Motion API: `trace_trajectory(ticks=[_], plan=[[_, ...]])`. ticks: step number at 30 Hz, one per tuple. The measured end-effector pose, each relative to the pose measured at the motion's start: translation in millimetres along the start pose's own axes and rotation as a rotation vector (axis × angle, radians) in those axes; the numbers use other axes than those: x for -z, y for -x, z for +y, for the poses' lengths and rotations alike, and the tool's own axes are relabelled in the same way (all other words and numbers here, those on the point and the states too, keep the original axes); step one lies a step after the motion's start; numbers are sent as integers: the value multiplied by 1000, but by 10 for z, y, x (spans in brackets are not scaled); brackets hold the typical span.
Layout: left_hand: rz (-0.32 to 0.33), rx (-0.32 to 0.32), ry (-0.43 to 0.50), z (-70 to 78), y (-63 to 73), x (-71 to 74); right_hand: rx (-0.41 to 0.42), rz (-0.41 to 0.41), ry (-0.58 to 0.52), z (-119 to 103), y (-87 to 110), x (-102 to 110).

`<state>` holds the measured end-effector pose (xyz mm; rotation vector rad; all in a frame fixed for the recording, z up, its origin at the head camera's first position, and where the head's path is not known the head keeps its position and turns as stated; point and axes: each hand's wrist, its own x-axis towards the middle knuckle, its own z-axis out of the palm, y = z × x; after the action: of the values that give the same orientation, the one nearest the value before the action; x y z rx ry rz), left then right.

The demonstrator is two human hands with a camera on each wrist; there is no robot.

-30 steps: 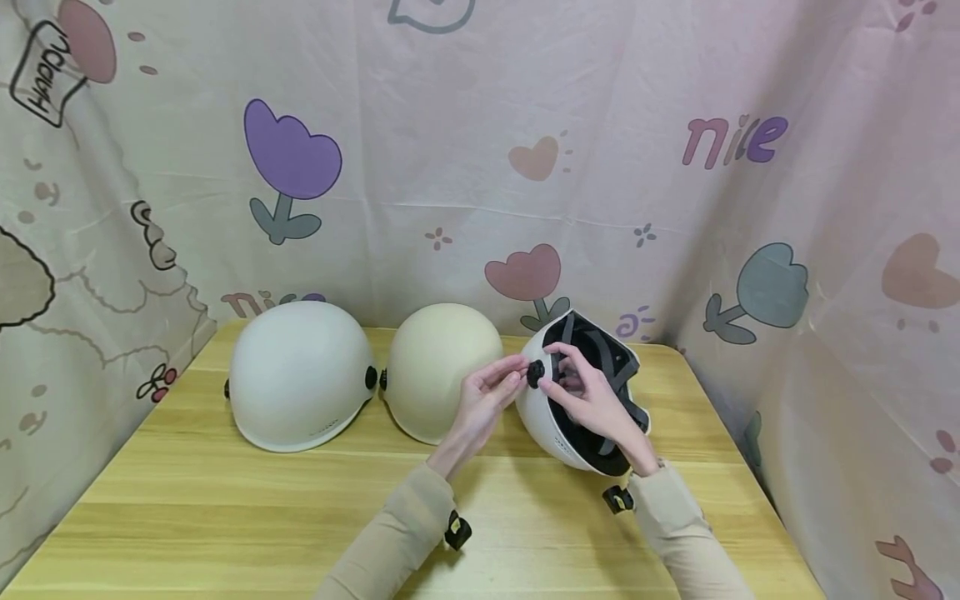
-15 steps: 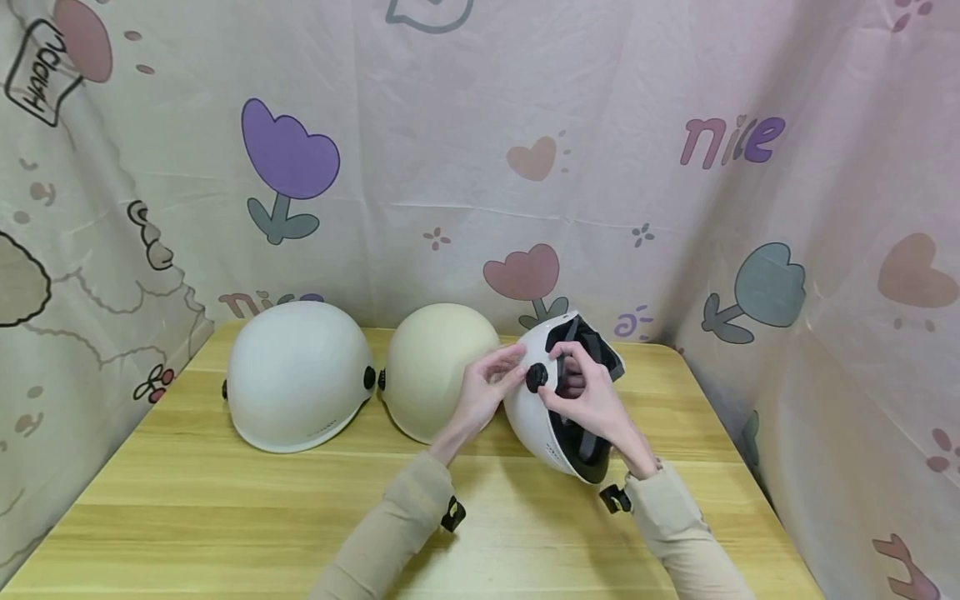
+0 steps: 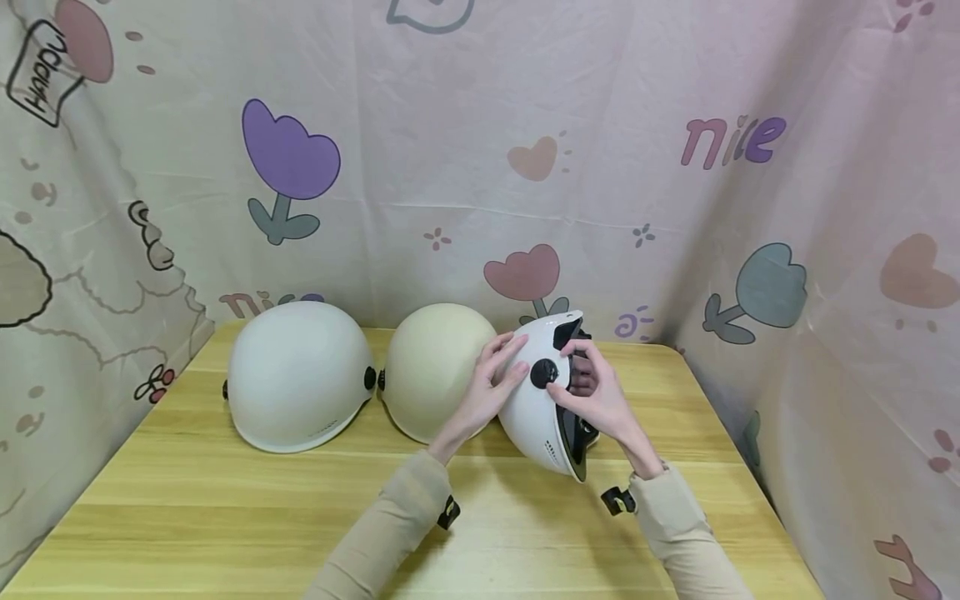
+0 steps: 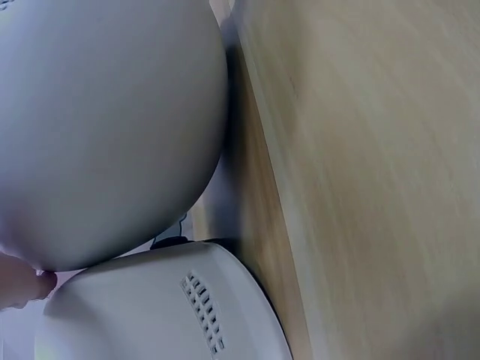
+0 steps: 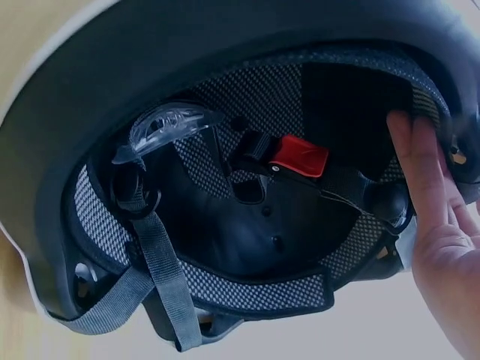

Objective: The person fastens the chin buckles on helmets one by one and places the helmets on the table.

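A white helmet [image 3: 527, 429] stands tilted on its side at the right of the row, its opening facing right. My right hand [image 3: 600, 392] grips its rim, fingers inside and thumb outside beside the round black knob [image 3: 543, 373]. In the right wrist view, fingers [image 5: 426, 172] reach into the dark lining, near a red buckle [image 5: 300, 156], a grey strap [image 5: 169, 274] and a clear plastic piece [image 5: 174, 126]. My left hand [image 3: 483, 392] rests extended fingers on the shell left of the knob. The left wrist view shows the vented shell [image 4: 150, 307] with a fingertip near it.
A cream helmet [image 3: 438, 371] stands close on the left of the handled one. Farther left is a larger white helmet [image 3: 296, 375] with black side knobs. All are on a wooden table [image 3: 225, 517]. A printed curtain [image 3: 420, 150] hangs behind and at both sides.
The white helmet has turned so its opening faces further right, hiding most of the lining and straps from the head view. The knob now faces the camera more; both hands stayed at the helmet.
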<state>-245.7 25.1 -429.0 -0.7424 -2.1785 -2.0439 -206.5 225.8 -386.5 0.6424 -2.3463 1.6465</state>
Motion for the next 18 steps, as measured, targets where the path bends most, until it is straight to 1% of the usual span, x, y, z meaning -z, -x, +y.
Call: trace_trajectory(ticks=[5, 11, 15, 18], plan=[[-5, -5, -16, -2, -3, 1, 5, -1, -28, 17, 7, 38], [-12, 19, -38, 6, 12, 19, 3, -11, -74, 21, 16, 95], [-17, 17, -51, 3, 16, 26, 1, 0, -124, 12, 18, 122], [-22, 25, -58, -6, 14, 31, 15, 15, -156, 23, 17, 140]])
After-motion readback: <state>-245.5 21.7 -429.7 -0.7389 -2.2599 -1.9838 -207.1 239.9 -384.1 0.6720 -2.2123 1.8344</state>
